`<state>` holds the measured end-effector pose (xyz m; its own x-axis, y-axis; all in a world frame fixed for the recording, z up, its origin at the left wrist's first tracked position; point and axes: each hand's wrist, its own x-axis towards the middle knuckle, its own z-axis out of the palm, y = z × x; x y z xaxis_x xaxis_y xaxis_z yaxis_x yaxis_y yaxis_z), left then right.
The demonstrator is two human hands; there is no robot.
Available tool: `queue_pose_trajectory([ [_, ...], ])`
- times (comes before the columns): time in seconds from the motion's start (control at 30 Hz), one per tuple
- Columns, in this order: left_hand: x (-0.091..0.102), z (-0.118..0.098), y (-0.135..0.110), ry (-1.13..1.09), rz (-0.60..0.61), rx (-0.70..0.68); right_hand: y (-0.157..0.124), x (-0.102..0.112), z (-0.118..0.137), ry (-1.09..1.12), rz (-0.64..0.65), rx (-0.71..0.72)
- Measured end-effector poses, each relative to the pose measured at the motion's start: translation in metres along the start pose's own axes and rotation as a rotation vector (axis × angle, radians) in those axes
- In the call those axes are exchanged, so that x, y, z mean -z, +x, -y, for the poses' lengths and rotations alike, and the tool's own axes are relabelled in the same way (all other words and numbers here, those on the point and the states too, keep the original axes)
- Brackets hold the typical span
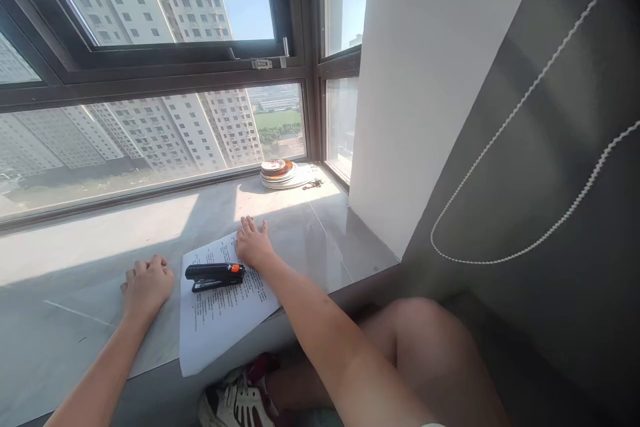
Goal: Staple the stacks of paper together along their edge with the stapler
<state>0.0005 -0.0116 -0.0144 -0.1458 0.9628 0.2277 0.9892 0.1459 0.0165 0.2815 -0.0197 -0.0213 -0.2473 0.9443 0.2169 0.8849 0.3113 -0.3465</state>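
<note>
A black stapler with an orange patch lies on its side or base across printed sheets of paper; which way up is hard to tell. The paper's lower corner hangs past the sill's front edge. My right hand rests at the paper's upper right edge, right of the stapler, with its fingers stretched out and apart. Left of the paper, my left hand rests on the sill, apart from the sheets, its fingers loosely bent and holding nothing visible.
The tiled window sill runs along the window. A stack of round plate-like discs stands in the far corner, beside a small dark object. A white beaded cord hangs at the right. My bent knee is below the sill.
</note>
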Motion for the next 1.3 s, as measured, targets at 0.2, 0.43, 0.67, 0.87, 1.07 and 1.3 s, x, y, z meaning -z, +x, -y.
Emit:
queue_pose_trajectory([
  [0.2, 0.004, 0.000, -0.003, 0.005, -0.005, -0.017, -0.010, 0.002, 0.003, -0.041, 0.014, 0.068],
  [0.43, 0.004, 0.000, -0.004, -0.017, -0.040, -0.028, -0.012, 0.005, 0.002, -0.069, 0.022, 0.076],
  [0.67, 0.007, -0.002, -0.007, -0.034, -0.016, -0.037, -0.036, 0.004, 0.015, -0.119, -0.025, 0.097],
  [0.87, 0.016, -0.007, -0.012, -0.033, 0.027, -0.019, -0.050, 0.003, 0.014, -0.142, -0.035, 0.047],
  [1.07, 0.015, -0.007, -0.011, -0.015, 0.031, -0.012, -0.073, 0.023, -0.023, -0.139, -0.030, -0.006],
  [1.3, 0.008, -0.003, -0.007, 0.020, 0.015, -0.003, -0.096, 0.061, -0.104, -0.181, -0.022, -0.034],
])
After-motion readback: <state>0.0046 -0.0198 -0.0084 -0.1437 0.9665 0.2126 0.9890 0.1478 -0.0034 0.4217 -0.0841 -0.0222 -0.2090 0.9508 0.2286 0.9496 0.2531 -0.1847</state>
